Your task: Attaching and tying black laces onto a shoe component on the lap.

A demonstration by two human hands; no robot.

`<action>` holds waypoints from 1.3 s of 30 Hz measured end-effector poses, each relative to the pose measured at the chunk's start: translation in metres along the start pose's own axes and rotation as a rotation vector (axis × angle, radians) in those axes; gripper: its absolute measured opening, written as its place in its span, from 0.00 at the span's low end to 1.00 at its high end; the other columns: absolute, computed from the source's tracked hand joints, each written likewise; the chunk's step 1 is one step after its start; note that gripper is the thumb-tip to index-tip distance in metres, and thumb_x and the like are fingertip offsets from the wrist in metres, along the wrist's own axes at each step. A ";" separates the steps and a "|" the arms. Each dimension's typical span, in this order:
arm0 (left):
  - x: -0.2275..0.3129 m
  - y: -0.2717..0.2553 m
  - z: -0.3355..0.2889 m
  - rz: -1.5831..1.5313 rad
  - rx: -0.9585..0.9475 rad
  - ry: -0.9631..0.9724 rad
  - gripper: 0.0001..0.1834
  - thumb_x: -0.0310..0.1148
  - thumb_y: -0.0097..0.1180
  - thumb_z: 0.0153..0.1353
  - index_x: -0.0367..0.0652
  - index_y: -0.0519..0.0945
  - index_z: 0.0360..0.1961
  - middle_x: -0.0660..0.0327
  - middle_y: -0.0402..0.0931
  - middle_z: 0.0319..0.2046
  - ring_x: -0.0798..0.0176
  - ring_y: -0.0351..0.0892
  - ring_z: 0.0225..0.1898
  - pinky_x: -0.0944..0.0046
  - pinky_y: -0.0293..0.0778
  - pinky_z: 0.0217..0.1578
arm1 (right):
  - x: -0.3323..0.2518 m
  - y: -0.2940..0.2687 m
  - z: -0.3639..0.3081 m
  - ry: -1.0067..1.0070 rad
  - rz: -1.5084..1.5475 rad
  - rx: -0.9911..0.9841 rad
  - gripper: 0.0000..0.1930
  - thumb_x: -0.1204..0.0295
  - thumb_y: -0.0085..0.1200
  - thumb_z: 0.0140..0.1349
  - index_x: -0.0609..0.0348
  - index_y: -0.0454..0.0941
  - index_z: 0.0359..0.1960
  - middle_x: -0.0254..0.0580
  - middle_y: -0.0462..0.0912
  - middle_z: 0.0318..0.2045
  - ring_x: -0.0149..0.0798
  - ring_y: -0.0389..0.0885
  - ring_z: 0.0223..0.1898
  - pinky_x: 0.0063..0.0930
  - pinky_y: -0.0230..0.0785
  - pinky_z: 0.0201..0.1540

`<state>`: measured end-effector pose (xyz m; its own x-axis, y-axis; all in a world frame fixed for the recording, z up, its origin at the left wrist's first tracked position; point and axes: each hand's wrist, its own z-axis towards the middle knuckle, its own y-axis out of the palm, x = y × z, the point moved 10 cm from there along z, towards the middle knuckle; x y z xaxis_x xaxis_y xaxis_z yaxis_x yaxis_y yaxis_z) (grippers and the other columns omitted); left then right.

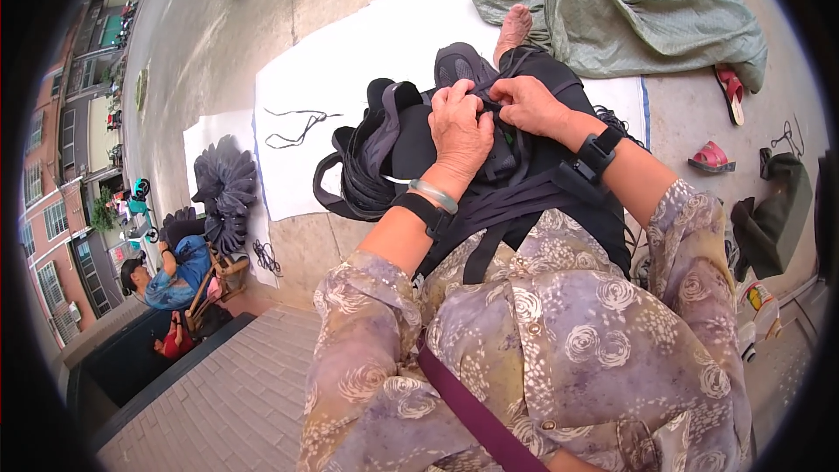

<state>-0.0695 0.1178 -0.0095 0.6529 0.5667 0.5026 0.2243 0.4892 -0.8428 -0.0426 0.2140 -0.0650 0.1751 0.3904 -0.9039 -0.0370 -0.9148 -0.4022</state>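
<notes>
Both my hands work close together over my lap, on a dark grey shoe upper (500,157) that lies across my black-clad legs. My left hand (461,128) has its fingers bent and pressed on the upper's edge. Just to its right, my right hand (529,107) is closed in a pinch; its fingertips meet dark material, and what exactly they hold is too small to tell. Beside my left wrist lies a pile of similar dark shoe uppers (371,162). A grey mesh piece (461,63) sticks out beyond my fingers.
A white sheet (350,52) covers the ground, with a loose black shoelace (301,127) on it. A ring of dark uppers (225,183) lies left. Green-grey sacking (629,17) is at far right, near red sandals (712,156). A seated person (179,275) is at left.
</notes>
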 end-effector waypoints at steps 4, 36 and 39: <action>0.007 0.003 -0.002 0.105 -0.017 0.038 0.04 0.28 0.59 0.43 0.39 0.77 0.21 0.61 0.71 0.48 0.50 0.66 0.50 0.50 0.65 0.44 | 0.006 0.001 0.002 0.034 0.097 -0.029 0.09 0.76 0.52 0.43 0.63 0.78 0.29 0.51 0.80 0.27 0.49 0.79 0.32 0.36 0.70 0.37; -0.188 -0.156 -0.165 0.451 -0.010 -0.374 0.10 0.30 0.60 0.50 0.39 0.77 0.34 0.52 0.75 0.45 0.47 0.73 0.46 0.52 0.68 0.46 | 0.058 -0.026 -0.007 0.315 0.229 0.243 0.24 0.72 0.53 0.52 0.64 0.67 0.52 0.39 0.75 0.29 0.32 0.74 0.32 0.22 0.67 0.37; -0.115 -0.097 -0.089 -0.095 0.048 -0.148 0.07 0.24 0.56 0.51 0.37 0.75 0.32 0.52 0.77 0.36 0.49 0.77 0.39 0.59 0.72 0.41 | 0.060 -0.032 -0.004 0.354 0.599 0.406 0.20 0.77 0.53 0.51 0.64 0.70 0.48 0.36 0.75 0.28 0.29 0.74 0.32 0.18 0.65 0.37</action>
<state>-0.1024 -0.0539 -0.0025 0.5157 0.6065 0.6051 0.2427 0.5739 -0.7821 -0.0268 0.2669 -0.1059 0.3111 -0.2725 -0.9105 -0.5663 -0.8225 0.0527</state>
